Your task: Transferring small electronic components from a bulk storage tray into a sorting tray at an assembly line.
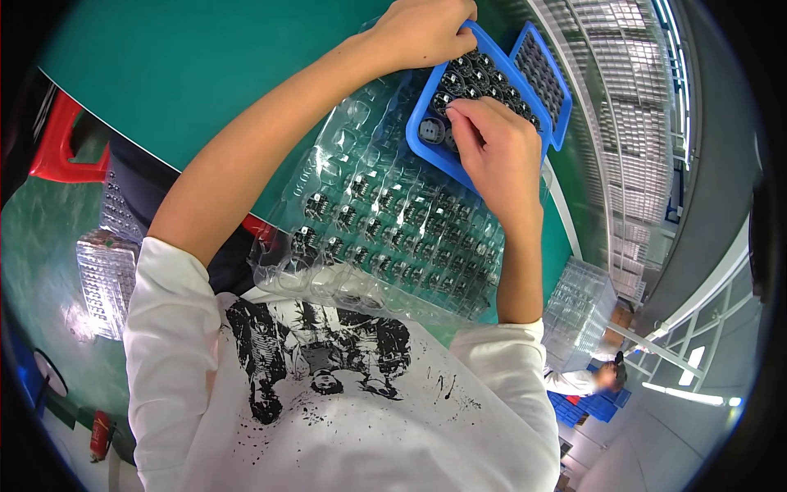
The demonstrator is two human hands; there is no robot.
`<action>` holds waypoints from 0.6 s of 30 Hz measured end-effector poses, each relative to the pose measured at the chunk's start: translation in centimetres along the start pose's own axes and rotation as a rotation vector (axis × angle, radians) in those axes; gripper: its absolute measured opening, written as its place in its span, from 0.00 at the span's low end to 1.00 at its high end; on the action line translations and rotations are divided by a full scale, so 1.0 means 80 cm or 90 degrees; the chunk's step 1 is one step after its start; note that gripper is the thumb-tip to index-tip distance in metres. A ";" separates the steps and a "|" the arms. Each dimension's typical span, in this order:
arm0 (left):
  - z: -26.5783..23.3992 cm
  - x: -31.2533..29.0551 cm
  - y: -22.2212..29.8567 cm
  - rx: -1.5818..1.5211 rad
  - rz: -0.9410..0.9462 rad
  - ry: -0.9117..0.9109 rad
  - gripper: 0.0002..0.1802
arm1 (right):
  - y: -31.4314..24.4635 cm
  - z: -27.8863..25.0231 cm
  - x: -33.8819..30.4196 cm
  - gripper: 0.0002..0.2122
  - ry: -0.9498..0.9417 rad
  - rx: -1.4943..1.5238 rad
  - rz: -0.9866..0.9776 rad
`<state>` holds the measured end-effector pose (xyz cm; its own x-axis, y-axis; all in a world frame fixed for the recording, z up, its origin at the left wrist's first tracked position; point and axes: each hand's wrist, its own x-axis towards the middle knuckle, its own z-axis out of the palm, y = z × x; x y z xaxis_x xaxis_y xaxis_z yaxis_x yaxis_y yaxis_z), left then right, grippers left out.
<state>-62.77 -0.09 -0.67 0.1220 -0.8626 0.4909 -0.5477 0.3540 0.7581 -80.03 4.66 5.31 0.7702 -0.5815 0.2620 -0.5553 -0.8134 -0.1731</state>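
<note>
Round black parts (452, 79): where, and how best to handle?

In the blue tray (445, 166), far right of your worktop (205, 61). Your left hand (430, 33) is closed on its far corner; your right hand (502, 152) is nearly pinched over the parts, contents hidden. Lift straight, clear of neighbours.

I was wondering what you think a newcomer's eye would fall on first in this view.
Probably the bright blue tray of round dark parts at the upper centre, with the right hand over it and the left hand at its far left corner. Next, the clear plastic tray nearer the person, its pockets partly filled with dark parts, and the red stool at the left edge.
</note>
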 end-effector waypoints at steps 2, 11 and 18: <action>0.001 0.001 -0.001 0.001 0.000 0.000 0.14 | 0.000 0.002 0.000 0.03 0.012 0.012 -0.015; 0.008 0.000 -0.008 -0.004 0.011 0.010 0.13 | 0.005 0.012 -0.005 0.03 0.012 0.059 -0.016; 0.015 0.003 -0.018 0.065 0.004 -0.015 0.19 | 0.009 0.016 -0.008 0.03 0.044 0.089 0.027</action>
<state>-62.92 -1.23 -2.14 0.1005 -0.8692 0.4842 -0.6300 0.3210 0.7071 -80.55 4.44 3.82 0.7208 -0.6170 0.3158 -0.5341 -0.7848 -0.3142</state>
